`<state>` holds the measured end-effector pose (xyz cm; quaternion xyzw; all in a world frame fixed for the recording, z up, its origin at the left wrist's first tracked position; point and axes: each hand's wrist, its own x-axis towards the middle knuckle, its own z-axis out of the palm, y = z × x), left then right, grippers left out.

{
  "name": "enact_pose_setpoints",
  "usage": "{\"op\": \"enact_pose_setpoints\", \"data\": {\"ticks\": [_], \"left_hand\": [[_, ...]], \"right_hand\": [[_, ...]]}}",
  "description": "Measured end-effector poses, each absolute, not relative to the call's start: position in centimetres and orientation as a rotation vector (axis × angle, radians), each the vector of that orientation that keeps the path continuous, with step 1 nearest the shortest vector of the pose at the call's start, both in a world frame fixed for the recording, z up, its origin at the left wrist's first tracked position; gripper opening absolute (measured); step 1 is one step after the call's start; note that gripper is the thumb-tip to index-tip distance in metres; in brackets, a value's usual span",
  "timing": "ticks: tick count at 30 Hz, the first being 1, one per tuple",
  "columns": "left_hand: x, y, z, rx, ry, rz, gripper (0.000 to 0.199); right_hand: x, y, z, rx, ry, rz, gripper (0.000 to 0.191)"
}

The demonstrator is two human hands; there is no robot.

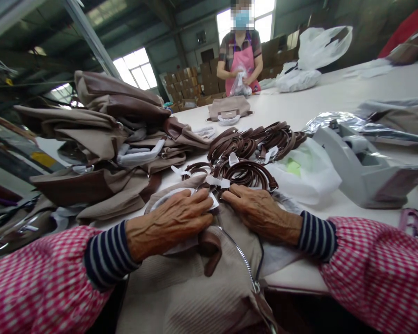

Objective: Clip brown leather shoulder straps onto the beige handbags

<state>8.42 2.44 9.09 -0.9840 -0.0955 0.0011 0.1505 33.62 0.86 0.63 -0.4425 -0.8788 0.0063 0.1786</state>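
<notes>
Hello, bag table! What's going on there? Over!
Left hand, right hand: both at bag's far end. Tan bag: silver zipper showing. Coiled brown straps crowding just beyond.

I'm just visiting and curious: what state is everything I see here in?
Near bag: under both hands
Its zipper: open or shut, unclear
Brown straps: coiled, heaped
Bags at left: piled up, sagging
Far bag: lying down
White plastic: crumpled
Left hand: fingers curled
Right hand: fingers curled
</notes>
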Motion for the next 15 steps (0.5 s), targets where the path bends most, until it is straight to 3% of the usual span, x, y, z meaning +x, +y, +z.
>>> {"op": "enact_pose_setpoints", "data": {"ticks": [5,11,15], "left_hand": [[8.4,3.2,9.9,-2.803,-0.065,-0.074,0.031],[8.0,4.3,10.3,-2.788,-0.071,0.130,0.019],[7.6,4.9,10.2,-2.779,-0.055,0.013,0.016]], "right_hand": [[33.6,0.8,0.9,-1.233,-2.485,0.025,0.021],[33.8,0.6,1.0,-1.220,-2.492,0.078,0.021],[34.2,0.7,0.9,-1.156,-2.495,0.155,0.022]]}}
